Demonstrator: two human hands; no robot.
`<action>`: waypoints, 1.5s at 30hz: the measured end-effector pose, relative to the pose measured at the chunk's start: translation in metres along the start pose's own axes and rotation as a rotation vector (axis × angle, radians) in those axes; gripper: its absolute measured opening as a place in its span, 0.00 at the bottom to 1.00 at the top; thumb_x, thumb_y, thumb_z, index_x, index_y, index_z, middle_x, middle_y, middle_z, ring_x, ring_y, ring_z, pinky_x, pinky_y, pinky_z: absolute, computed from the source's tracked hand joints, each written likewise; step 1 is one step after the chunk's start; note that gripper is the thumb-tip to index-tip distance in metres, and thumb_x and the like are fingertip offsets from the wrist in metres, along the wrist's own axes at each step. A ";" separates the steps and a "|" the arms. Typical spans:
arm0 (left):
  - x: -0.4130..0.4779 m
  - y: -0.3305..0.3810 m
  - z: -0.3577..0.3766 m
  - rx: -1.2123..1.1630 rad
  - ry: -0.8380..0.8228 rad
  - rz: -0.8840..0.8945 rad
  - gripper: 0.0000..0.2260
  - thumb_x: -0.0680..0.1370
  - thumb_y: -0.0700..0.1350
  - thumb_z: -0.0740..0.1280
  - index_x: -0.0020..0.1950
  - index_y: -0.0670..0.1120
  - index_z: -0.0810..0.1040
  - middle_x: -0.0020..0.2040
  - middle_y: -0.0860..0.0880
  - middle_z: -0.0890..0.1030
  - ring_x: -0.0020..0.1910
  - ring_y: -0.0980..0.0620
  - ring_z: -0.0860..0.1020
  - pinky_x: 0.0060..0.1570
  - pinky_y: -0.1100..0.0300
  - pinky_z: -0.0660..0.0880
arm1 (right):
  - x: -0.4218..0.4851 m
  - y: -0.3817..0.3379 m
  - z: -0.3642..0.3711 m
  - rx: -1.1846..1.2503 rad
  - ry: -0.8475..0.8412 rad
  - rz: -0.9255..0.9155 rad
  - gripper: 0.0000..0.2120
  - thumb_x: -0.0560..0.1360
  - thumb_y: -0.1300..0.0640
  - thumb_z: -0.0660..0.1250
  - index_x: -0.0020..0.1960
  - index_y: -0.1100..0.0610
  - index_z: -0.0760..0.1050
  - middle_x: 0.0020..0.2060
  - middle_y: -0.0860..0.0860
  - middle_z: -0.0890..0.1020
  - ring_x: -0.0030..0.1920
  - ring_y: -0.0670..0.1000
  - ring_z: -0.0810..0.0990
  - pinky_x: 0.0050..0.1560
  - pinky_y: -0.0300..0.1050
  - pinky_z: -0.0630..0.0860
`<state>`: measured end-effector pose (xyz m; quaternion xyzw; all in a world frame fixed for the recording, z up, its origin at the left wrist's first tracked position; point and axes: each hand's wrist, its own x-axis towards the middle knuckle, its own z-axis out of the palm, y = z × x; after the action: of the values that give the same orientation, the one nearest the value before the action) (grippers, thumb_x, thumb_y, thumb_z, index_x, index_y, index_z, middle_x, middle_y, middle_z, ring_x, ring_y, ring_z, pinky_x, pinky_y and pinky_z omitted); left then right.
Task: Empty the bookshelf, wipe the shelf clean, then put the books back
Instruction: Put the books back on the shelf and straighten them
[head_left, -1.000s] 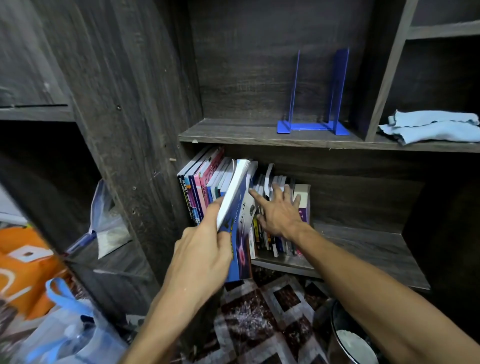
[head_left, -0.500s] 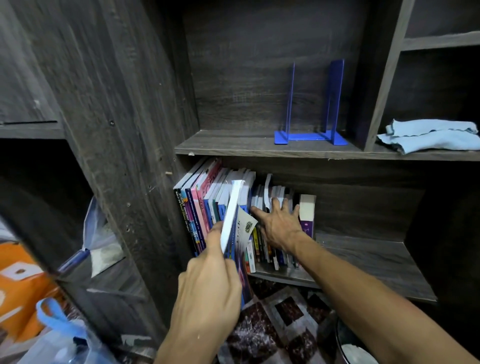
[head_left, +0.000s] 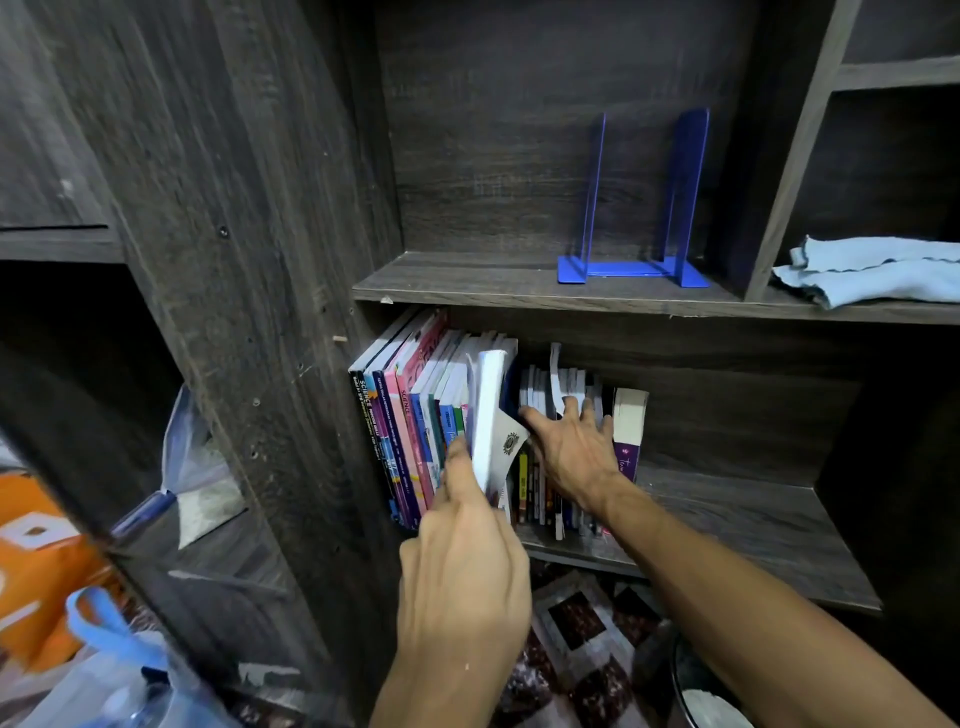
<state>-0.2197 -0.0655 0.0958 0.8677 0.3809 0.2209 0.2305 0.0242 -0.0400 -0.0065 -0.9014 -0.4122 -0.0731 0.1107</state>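
A row of books (head_left: 410, 415) stands on the lower shelf (head_left: 727, 525) of a dark wooden bookcase, tall ones leaning at the left, shorter ones at the right. My left hand (head_left: 462, 561) grips a thin white-edged book (head_left: 491, 415), upright and partly pushed into the gap in the row. My right hand (head_left: 571, 447) lies flat with fingers spread against the spines of the shorter books (head_left: 550, 488), holding them to the right. A thick book with a purple spine (head_left: 628, 431) ends the row.
On the upper shelf (head_left: 467, 280) stand two blue metal bookends (head_left: 634, 260). A light blue cloth (head_left: 867, 270) lies folded in the compartment to the right. Plastic bags (head_left: 78, 649) and an orange pack sit at lower left. A patterned floor and a dark bucket (head_left: 696, 691) are below.
My left hand has turned the thin book upright and pushed it further into the gap between the tall and short books. My right hand stays pressed on the shorter books.
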 end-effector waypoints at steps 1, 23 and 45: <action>0.000 -0.003 -0.001 -0.013 0.003 -0.013 0.27 0.82 0.47 0.54 0.78 0.52 0.46 0.52 0.50 0.75 0.48 0.46 0.75 0.49 0.53 0.65 | -0.002 0.002 0.000 -0.005 0.009 0.008 0.19 0.84 0.43 0.53 0.73 0.42 0.59 0.67 0.66 0.67 0.73 0.73 0.61 0.70 0.75 0.61; 0.061 -0.007 0.072 -0.095 0.020 0.216 0.26 0.82 0.39 0.57 0.79 0.44 0.55 0.50 0.45 0.80 0.39 0.51 0.73 0.41 0.59 0.68 | 0.002 -0.012 0.006 0.078 0.073 0.128 0.17 0.83 0.45 0.57 0.71 0.47 0.67 0.66 0.63 0.68 0.74 0.71 0.58 0.72 0.75 0.54; 0.170 -0.045 0.116 0.669 0.084 0.547 0.34 0.82 0.59 0.56 0.80 0.45 0.46 0.79 0.45 0.45 0.78 0.39 0.39 0.74 0.38 0.38 | -0.006 0.012 0.021 0.033 0.152 -0.036 0.40 0.78 0.65 0.65 0.81 0.47 0.47 0.73 0.64 0.68 0.79 0.67 0.51 0.76 0.66 0.48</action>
<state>-0.0756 0.0648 0.0132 0.9540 0.1964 0.1731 -0.1462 0.0297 -0.0467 -0.0293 -0.8837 -0.4200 -0.1366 0.1550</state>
